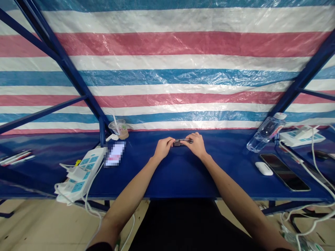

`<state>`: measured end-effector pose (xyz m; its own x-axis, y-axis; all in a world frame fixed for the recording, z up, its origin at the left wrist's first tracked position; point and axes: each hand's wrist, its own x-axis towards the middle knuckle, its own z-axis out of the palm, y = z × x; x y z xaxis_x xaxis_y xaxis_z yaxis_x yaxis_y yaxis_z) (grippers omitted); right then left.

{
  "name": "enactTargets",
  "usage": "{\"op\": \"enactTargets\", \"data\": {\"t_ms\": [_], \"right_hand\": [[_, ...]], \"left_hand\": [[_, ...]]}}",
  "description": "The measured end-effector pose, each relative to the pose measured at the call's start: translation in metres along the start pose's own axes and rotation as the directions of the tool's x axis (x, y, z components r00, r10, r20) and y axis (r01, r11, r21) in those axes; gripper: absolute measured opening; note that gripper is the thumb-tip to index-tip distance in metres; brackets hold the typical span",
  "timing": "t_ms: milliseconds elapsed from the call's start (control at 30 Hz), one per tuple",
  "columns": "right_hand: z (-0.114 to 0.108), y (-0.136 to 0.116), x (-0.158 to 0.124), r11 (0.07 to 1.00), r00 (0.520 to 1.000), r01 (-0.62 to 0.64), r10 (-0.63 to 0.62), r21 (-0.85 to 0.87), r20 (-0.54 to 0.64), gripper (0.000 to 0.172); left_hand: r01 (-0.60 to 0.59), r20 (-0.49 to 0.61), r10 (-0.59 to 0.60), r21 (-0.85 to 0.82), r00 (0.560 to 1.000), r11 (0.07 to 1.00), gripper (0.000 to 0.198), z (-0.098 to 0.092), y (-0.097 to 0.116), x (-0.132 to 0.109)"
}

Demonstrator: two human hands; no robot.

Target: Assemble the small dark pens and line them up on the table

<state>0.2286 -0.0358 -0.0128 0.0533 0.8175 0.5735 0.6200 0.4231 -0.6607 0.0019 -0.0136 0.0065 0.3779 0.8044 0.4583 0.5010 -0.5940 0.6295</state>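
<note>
A small dark metal object point(182, 142), long and narrow with a shiny surface, lies across the middle of the blue table top point(183, 177). Its exact kind is too small to tell. My left hand point(163, 147) holds its left end with the fingers curled over it. My right hand point(195, 144) grips its right end, and the two hands nearly meet over it. Both forearms reach up from the near table edge.
A white power strip point(81, 173) with plugs sits at the left, near a blurred flat item point(115, 153) and a plastic cup with a straw point(119, 129). On the right are a water bottle point(265, 134), a white mouse point(263, 168), a black phone point(284, 172) and white cables.
</note>
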Motion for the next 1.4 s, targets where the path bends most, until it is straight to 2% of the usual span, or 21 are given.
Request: {"op": "enactTargets", "data": {"t_ms": [67,100,167,267,300,367,433,533,633,733,833,1000,1167,1300,1400], "right_hand": [[-0.003,0.0,0.003,0.963,0.989,-0.144,0.147,0.227,0.005,0.05],[-0.004,-0.001,0.004,0.903,0.973,-0.227,0.224,0.364,0.05,0.055],[-0.006,-0.003,0.007,0.704,0.927,-0.373,0.316,0.604,0.204,0.065],[-0.01,-0.008,0.008,0.393,0.861,-0.507,0.264,0.767,0.434,0.072],[-0.011,-0.01,0.008,0.325,0.845,-0.535,0.237,0.78,0.48,0.071],[-0.014,-0.014,0.008,0.254,0.825,-0.565,0.202,0.785,0.528,0.066],[-0.016,-0.018,0.006,0.255,0.826,-0.564,0.194,0.786,0.529,0.06],[-0.015,-0.023,0.004,0.338,0.843,-0.537,0.2,0.772,0.499,0.054],[-0.015,-0.028,0.004,0.393,0.849,-0.528,0.219,0.753,0.481,0.061],[-0.016,-0.032,0.005,0.356,0.85,-0.527,0.222,0.772,0.478,0.067],[-0.017,-0.033,0.005,0.317,0.858,-0.513,0.217,0.798,0.465,0.063],[-0.015,-0.031,0.007,0.36,0.876,-0.481,0.239,0.799,0.42,0.063],[-0.014,-0.028,0.008,0.388,0.87,-0.491,0.255,0.78,0.421,0.063],[-0.01,-0.02,0.007,0.378,0.873,-0.485,0.266,0.789,0.409,0.064],[-0.006,-0.008,0.008,0.459,0.888,-0.452,0.31,0.765,0.339,0.071]], "left_hand": [[0.016,-0.045,-0.015,0.005,0.999,1.0,0.034,-0.001,0.001,0.0],[0.021,-0.056,-0.02,0.009,0.998,1.0,0.034,-0.002,0.001,0.0],[0.027,-0.061,-0.026,0.015,0.998,1.0,0.033,-0.002,0.002,0.001],[0.03,-0.051,-0.029,0.011,0.998,1.0,0.035,-0.002,0.002,0.001],[0.028,-0.046,-0.028,0.006,0.999,1.0,0.035,-0.001,0.002,0.0],[0.018,-0.032,-0.018,-0.003,0.999,1.0,0.036,-0.001,0.002,0.0],[0.001,-0.012,-0.001,-0.006,1.0,1.0,0.039,0.0,0.003,0.0],[-0.01,0.02,0.01,0.006,1.0,1.0,0.042,0.0,0.005,-0.001],[-0.013,0.032,0.013,0.004,0.999,1.0,0.042,0.0,0.006,-0.002],[-0.021,0.028,0.021,-0.008,0.999,1.0,0.04,0.0,0.006,-0.002],[-0.03,0.034,0.03,-0.011,0.999,0.999,0.039,0.001,0.005,-0.002],[-0.039,0.043,0.04,-0.023,0.998,0.999,0.038,0.002,0.007,-0.002],[-0.033,0.042,0.033,-0.016,0.999,0.999,0.036,0.001,0.007,-0.001],[-0.039,0.029,0.038,0.021,0.999,0.999,0.035,0.001,0.004,-0.001],[-0.028,-0.014,0.029,0.058,0.999,0.998,0.03,0.003,-0.001,0.001]]}}
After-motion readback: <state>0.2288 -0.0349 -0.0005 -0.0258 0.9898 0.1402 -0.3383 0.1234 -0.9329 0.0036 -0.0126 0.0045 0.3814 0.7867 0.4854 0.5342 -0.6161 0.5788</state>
